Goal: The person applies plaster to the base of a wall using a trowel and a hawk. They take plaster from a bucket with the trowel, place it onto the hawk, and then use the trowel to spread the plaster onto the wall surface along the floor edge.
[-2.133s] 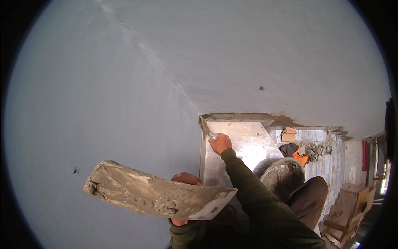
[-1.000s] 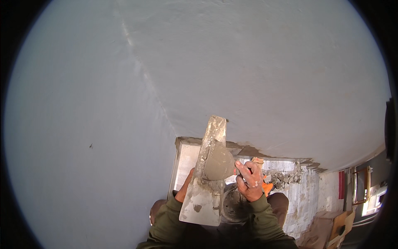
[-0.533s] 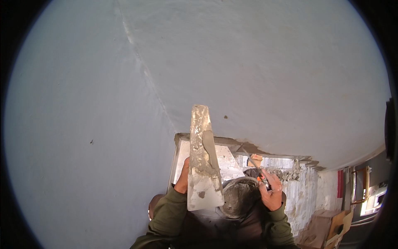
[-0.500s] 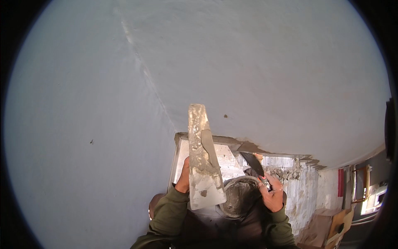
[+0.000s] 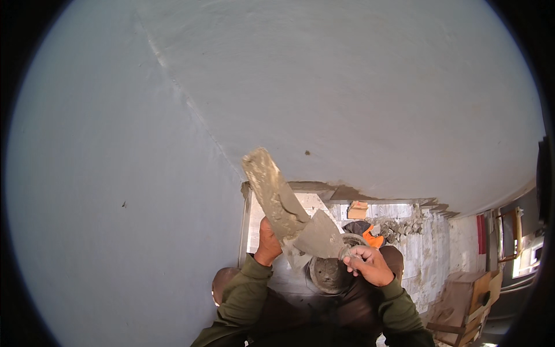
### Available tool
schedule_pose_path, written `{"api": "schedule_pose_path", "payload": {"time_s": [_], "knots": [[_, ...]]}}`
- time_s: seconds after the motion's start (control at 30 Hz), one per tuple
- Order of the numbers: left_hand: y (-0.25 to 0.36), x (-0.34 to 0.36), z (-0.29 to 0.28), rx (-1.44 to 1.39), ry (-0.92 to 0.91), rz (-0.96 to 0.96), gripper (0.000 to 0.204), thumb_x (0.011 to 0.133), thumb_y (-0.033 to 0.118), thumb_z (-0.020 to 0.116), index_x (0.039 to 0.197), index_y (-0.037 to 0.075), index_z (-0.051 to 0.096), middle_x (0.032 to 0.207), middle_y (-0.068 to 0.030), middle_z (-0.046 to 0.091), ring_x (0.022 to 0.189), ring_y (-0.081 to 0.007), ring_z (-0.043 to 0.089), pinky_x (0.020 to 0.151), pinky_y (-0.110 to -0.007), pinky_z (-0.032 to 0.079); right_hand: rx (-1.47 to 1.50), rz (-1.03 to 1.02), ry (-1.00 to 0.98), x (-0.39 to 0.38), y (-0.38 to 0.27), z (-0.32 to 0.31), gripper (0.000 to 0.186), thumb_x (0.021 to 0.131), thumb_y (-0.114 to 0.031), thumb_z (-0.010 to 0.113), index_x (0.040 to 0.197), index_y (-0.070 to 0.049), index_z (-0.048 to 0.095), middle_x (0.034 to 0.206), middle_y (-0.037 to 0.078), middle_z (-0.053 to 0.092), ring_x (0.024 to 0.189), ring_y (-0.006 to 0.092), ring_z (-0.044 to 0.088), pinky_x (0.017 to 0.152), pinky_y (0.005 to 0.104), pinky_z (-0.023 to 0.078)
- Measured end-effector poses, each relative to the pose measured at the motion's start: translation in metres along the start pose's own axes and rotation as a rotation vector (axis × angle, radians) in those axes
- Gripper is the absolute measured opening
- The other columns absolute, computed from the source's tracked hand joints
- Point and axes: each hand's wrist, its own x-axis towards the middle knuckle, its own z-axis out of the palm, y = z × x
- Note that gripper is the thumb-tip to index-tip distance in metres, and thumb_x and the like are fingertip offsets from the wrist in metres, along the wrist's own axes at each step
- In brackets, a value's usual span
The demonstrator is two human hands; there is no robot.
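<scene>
My left hand (image 5: pixel 267 244) is closed behind a long plastering trowel (image 5: pixel 269 188), gripping it from underneath; its handle is hidden. Grey mortar coats the trowel's upturned face, which leans to the upper left. In my right hand (image 5: pixel 370 266) is a wide putty knife (image 5: pixel 319 236), held by the handle with the fingers wrapped round it. The knife's mortar-smeared blade lies against the lower right part of the trowel. Below the two tools, between my legs, a bucket (image 5: pixel 313 282) holds grey mortar.
Smooth grey walls (image 5: pixel 370 104) meet in a corner ahead and left. Rubble (image 5: pixel 402 228), a brick-like block (image 5: pixel 358 209) and an orange-and-black item (image 5: pixel 373 236) lie on the floor by the right wall's base. A wooden cabinet-like piece (image 5: pixel 462 301) stands at lower right.
The putty knife has swung left from above the bucket onto the trowel. The trowel's upper end has tipped to the left. The orange-and-black item shows more fully.
</scene>
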Motion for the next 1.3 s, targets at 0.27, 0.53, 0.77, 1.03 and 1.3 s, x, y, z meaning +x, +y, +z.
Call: {"api": "schedule_pose_path", "payload": {"time_s": [0.27, 0.53, 0.77, 1.03, 1.3], "knots": [[-0.03, -0.007, 0.0, 0.174, -0.135, 0.061, 0.028, 0.079, 0.008, 0.06, 0.106, -0.001, 0.058, 0.102, -0.0158, 0.06, 0.091, -0.0298, 0.06, 0.078, -0.033, 0.047, 0.02, -0.124, -0.026, 0.015, -0.008, 0.013, 0.023, 0.085, -0.023, 0.059, 0.091, -0.001, 0.064, 0.065, -0.002, 0.055, 0.058, 0.0035, 0.047, 0.053, 0.0192, 0.039], [-0.027, 0.001, 0.013, 0.302, -0.147, 0.21, 0.031, 0.075, -0.005, 0.053, 0.106, -0.001, 0.058, 0.095, -0.0171, 0.058, 0.088, -0.0334, 0.057, 0.076, -0.035, 0.046, 0.088, -0.186, -0.034, 0.022, -0.005, -0.002, 0.023, 0.085, -0.022, 0.059, 0.089, 0.0, 0.064, 0.066, 0.0, 0.057, 0.058, 0.0048, 0.049, 0.052, 0.0199, 0.039], [-0.042, -0.004, 0.025, 0.349, -0.237, 0.194, 0.039, 0.059, -0.014, 0.043, 0.095, -0.003, 0.053, 0.085, -0.0179, 0.053, 0.078, -0.0361, 0.051, 0.068, -0.042, 0.044, 0.276, -0.313, 0.034, 0.035, -0.024, -0.024, 0.019, 0.083, -0.018, 0.058, 0.083, 0.0, 0.06, 0.068, 0.005, 0.057, 0.057, 0.0094, 0.051, 0.052, 0.0212, 0.041], [-0.022, -0.032, 0.036, 0.101, -0.25, -0.066, 0.03, 0.069, -0.008, 0.055, 0.098, 0.0, 0.056, 0.086, -0.0159, 0.055, 0.08, -0.0333, 0.055, 0.071, -0.037, 0.045, 0.307, -0.227, 0.388, 0.057, 0.019, -0.04, 0.019, 0.084, -0.019, 0.057, 0.085, 0.001, 0.061, 0.063, 0.004, 0.055, 0.052, 0.0092, 0.048, 0.049, 0.0204, 0.038], [-0.008, -0.04, 0.034, -0.02, -0.288, -0.03, 0.03, 0.073, -0.003, 0.058, 0.103, 0.0, 0.054, 0.098, -0.0163, 0.056, 0.091, -0.0334, 0.056, 0.078, -0.037, 0.045, -0.079, -0.168, 0.234, 0.145, 0.109, 0.038, 0.018, 0.085, -0.017, 0.057, 0.083, 0.0, 0.063, 0.065, 0.003, 0.058, 0.053, 0.0088, 0.049, 0.048, 0.0233, 0.039]]}}
